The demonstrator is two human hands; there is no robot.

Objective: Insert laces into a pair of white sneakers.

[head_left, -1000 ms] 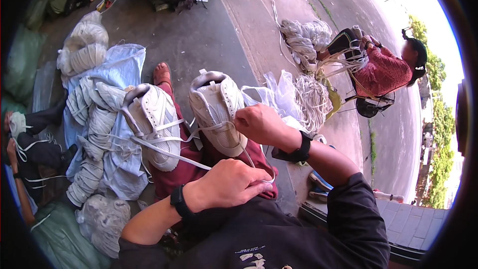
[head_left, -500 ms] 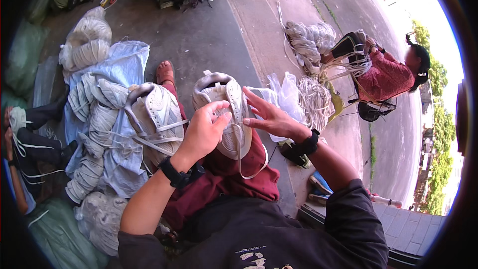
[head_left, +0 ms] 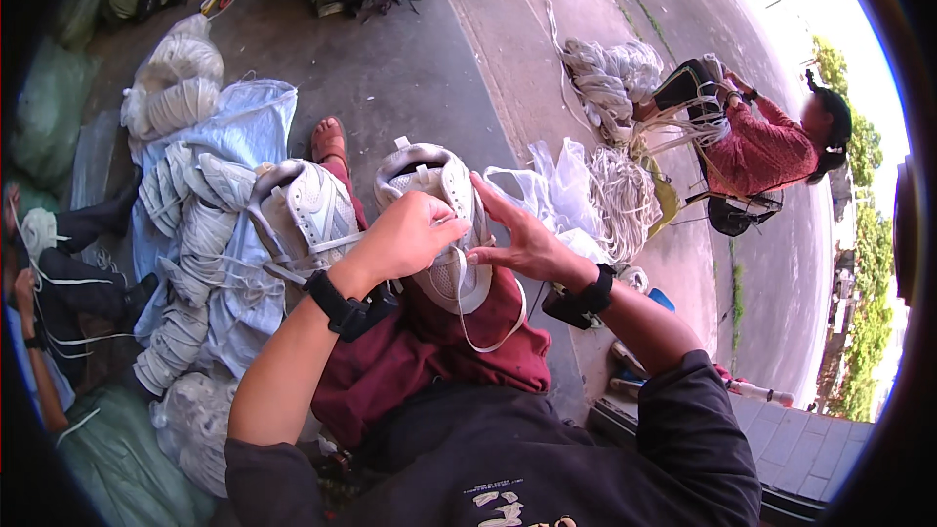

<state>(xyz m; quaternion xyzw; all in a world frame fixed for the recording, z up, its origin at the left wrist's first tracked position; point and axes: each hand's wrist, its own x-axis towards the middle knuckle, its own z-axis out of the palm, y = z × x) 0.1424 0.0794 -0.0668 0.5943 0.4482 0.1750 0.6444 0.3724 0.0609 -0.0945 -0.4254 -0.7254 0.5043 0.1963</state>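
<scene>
A white and grey sneaker [head_left: 451, 278] rests on my maroon-trousered lap, its collar pointing away from me. Over its eyelets, my left hand [head_left: 410, 239] is closed in a pinch; what the fingertips hold is hidden. My right hand [head_left: 527, 242] lies along the sneaker's right side, index finger stretched out and thumb apart, near the laces. A flat white shoelace [head_left: 476, 344] loops down below the toe. Left of it is a matching sneaker [head_left: 310, 210] with laces across its front, partly behind my left forearm.
Bundled pale shoe parts [head_left: 200, 244] lie on a blue-white sheet [head_left: 259, 117] at left. Right of my hands are a clear plastic bag [head_left: 561, 185] and a heap of laces [head_left: 623, 205]. Another person [head_left: 766, 151] sits at right; someone's hands and dark-clad legs [head_left: 93, 283] show at left.
My left hand has turned and its fingers have closed over the sneaker's eyelets. The right hand has shifted slightly, its thumb closer to the laces. The sneaker stays on my lap.
</scene>
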